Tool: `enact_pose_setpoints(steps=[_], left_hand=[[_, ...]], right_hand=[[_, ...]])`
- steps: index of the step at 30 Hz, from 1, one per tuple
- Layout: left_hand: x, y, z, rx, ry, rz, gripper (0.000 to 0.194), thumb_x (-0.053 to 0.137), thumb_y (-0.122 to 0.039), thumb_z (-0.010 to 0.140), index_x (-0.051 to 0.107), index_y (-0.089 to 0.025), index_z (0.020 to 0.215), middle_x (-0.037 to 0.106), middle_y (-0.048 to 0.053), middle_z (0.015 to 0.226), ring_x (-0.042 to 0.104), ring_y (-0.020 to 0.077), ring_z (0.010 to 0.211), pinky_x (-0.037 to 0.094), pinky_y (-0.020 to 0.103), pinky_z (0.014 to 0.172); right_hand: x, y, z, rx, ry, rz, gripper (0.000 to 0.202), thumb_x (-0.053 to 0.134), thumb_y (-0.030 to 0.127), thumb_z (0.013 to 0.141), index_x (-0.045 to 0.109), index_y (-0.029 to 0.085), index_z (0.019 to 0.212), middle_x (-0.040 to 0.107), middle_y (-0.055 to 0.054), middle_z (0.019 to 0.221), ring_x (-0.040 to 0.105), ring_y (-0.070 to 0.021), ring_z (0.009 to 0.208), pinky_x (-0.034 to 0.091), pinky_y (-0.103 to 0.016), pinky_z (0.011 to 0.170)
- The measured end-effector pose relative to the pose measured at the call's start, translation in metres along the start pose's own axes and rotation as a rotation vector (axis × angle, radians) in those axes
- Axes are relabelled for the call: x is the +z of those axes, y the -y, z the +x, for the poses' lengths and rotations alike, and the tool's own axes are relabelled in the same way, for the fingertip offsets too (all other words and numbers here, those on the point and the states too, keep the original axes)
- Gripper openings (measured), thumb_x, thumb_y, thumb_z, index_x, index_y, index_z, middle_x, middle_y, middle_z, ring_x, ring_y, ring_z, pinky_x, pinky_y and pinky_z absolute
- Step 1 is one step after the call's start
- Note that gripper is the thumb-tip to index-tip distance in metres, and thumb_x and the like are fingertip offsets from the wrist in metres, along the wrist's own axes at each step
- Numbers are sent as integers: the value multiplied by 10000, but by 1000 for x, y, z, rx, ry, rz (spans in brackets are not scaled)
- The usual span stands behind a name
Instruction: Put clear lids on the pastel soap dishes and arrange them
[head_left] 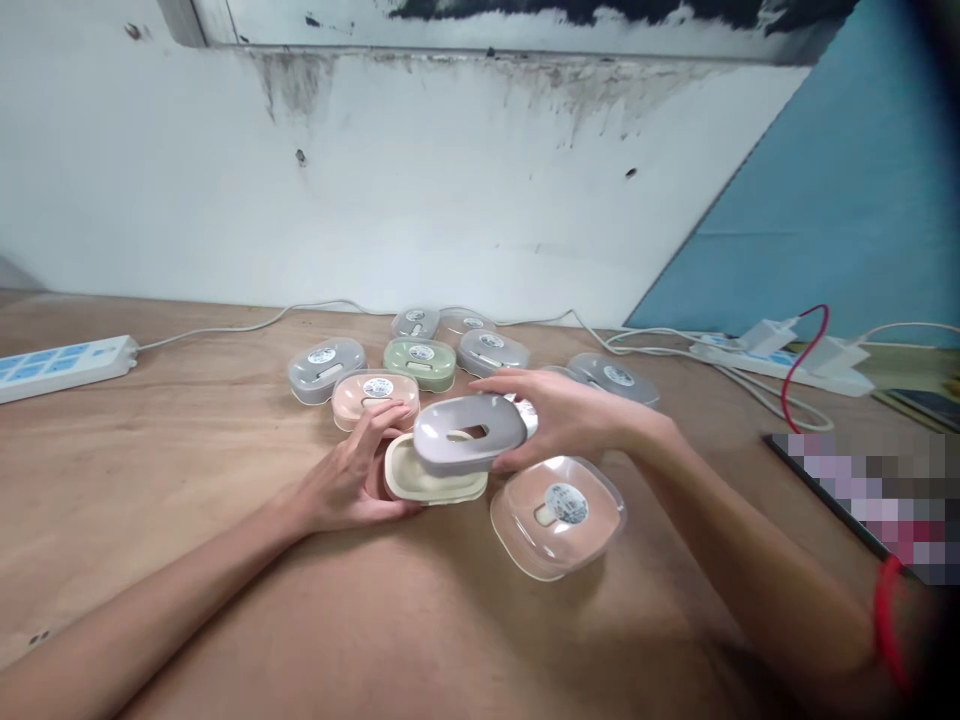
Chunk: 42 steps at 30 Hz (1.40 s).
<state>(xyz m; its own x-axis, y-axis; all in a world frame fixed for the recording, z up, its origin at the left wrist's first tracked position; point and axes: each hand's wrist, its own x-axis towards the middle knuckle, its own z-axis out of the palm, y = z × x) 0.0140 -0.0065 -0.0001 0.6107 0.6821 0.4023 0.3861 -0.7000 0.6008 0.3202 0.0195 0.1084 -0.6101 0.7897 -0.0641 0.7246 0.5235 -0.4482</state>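
Observation:
My left hand (pixel 349 475) is closed around the left end of a cream soap dish base (pixel 442 492), held low over the wooden table. With my right hand (pixel 562 415) I grip the right end of a grey slotted soap dish tray (pixel 439 420). This tray is tilted above the cream base and overlaps it from my view; I cannot tell whether they touch. A pink soap dish with a clear lid (pixel 517 520) lies just below my right hand. Beyond my left hand sits another pink lidded soap dish (pixel 352 398).
Several more lidded soap dishes stand behind, among them a green one (pixel 431 375) and a grey one (pixel 304 375). White power strips (pixel 90 365) lie at both sides, their cables (pixel 247 328) running along the wall. A dark-edged flat object (pixel 817 490), partly pixelated, lies at right.

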Motion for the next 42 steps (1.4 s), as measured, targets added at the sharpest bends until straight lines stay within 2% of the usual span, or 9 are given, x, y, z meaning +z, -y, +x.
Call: enact_pose_setpoints(steps=[4, 7, 12, 19, 22, 29, 32, 36, 42], left_hand=[[1, 1, 1, 21, -15, -31, 1093, 861, -423, 754, 145, -315, 1572, 316, 183, 1590, 487, 372, 1404, 471, 549, 1155], [0, 1, 1, 33, -22, 8, 1100, 866, -429, 745, 153, -322, 1576, 323, 175, 1577, 424, 393, 1446, 474, 561, 1149], [-2, 0, 1, 49, -7, 60, 1045, 845, -416, 759, 193, -315, 1569, 355, 156, 1559, 340, 403, 1491, 450, 564, 1166], [-3, -2, 1, 43, -27, 54, 1043, 829, -351, 752, 179, -290, 1566, 403, 159, 1522, 458, 380, 1413, 461, 536, 1152], [-3, -3, 2, 60, -43, 89, 1017, 828, -351, 741, 214, -284, 1550, 429, 150, 1499, 458, 376, 1407, 461, 529, 1149], [-6, -7, 4, 73, -1, 145, 923, 776, -302, 746, 281, -258, 1525, 435, 136, 1511, 416, 348, 1438, 418, 505, 1184], [-6, -7, 3, 65, 12, 177, 922, 781, -332, 748, 293, -263, 1527, 422, 138, 1525, 417, 362, 1434, 408, 527, 1185], [-6, -7, 4, 67, 45, 193, 811, 748, -383, 799, 349, -279, 1497, 422, 132, 1522, 439, 362, 1419, 416, 524, 1174], [-3, -9, 5, 28, 118, 212, 771, 703, -328, 816, 353, -279, 1502, 372, 127, 1550, 416, 346, 1431, 412, 503, 1175]], right_hand=[[19, 22, 9, -106, 35, 31, 825, 841, 523, 672, 580, 321, 1429, 636, -63, 1338, 621, -307, 1154, 502, -405, 922], [29, 23, 12, -89, 49, -38, 827, 841, 569, 647, 604, 307, 1395, 629, -75, 1339, 607, -327, 1130, 478, -434, 917], [37, 22, 14, -78, 40, -112, 845, 815, 608, 644, 604, 270, 1389, 663, -98, 1219, 615, -314, 1004, 451, -448, 890], [43, 22, 19, -115, 46, -132, 798, 831, 487, 642, 607, 245, 1368, 703, -82, 1127, 643, -307, 990, 422, -445, 908], [45, 22, 20, -121, 42, -141, 790, 836, 456, 626, 612, 230, 1349, 711, -78, 1105, 650, -304, 987, 417, -437, 910], [50, 23, 20, -108, 30, -189, 775, 822, 557, 642, 640, 201, 1306, 708, -104, 1131, 652, -302, 957, 414, -438, 905], [50, 23, 19, -109, 24, -190, 745, 803, 576, 661, 651, 200, 1286, 716, -104, 1131, 657, -306, 967, 413, -437, 901], [50, 24, 17, -132, 14, -229, 744, 794, 583, 673, 662, 169, 1277, 706, -121, 1136, 650, -305, 961, 426, -438, 878], [55, 24, 14, -189, -66, -344, 746, 788, 608, 672, 688, 152, 1253, 651, -160, 1244, 608, -349, 1085, 416, -487, 930]])
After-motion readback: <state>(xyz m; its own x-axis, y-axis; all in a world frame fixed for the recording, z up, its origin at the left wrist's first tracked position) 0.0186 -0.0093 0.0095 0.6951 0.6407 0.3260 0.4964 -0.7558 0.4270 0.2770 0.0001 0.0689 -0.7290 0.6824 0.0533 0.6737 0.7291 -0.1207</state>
